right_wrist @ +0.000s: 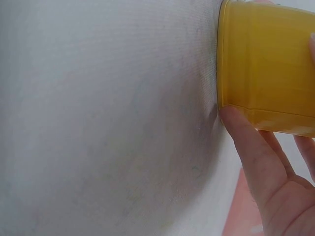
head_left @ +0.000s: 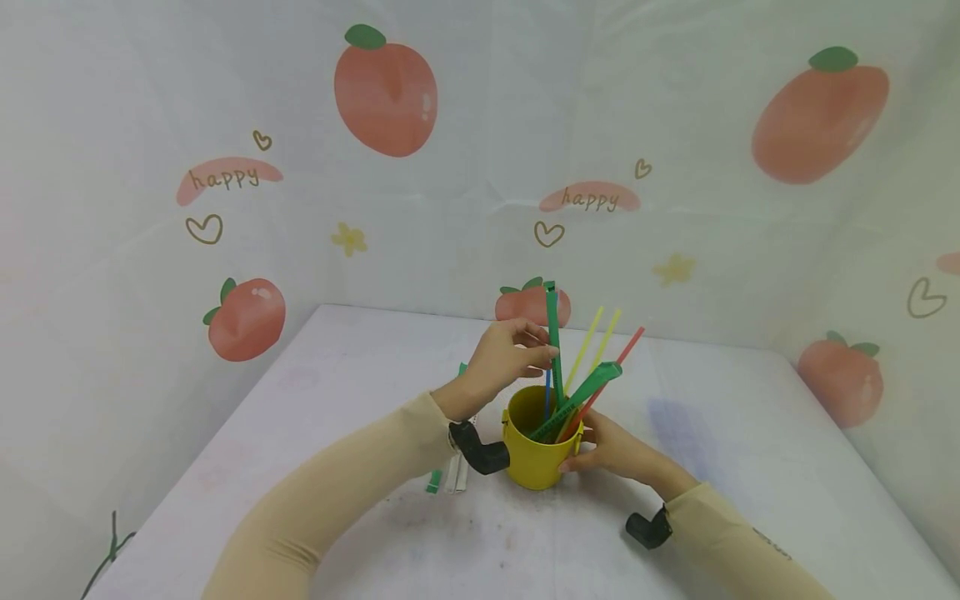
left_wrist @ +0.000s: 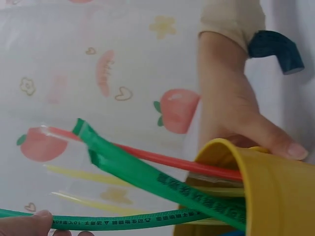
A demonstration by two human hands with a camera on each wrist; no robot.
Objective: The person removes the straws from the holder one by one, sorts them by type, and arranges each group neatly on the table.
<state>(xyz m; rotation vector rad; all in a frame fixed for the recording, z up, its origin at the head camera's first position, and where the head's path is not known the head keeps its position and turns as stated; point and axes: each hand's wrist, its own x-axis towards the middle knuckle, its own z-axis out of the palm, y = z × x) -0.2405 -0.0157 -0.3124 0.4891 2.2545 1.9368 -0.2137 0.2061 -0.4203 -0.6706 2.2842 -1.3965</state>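
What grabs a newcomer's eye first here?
Likely the yellow bucket on the table, with colored straws leaning out of its mouth. Above it, the left hand pinches a green strip whose lower end is inside, while the right hand holds the bucket's side. Behind, big red fruit prints dot the backdrop.

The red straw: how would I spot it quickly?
On the white table stands a yellow bucket, held by the right hand. In the head view, the red straw leans out rightward. Its colour sets it apart from the yellow straws beside it.
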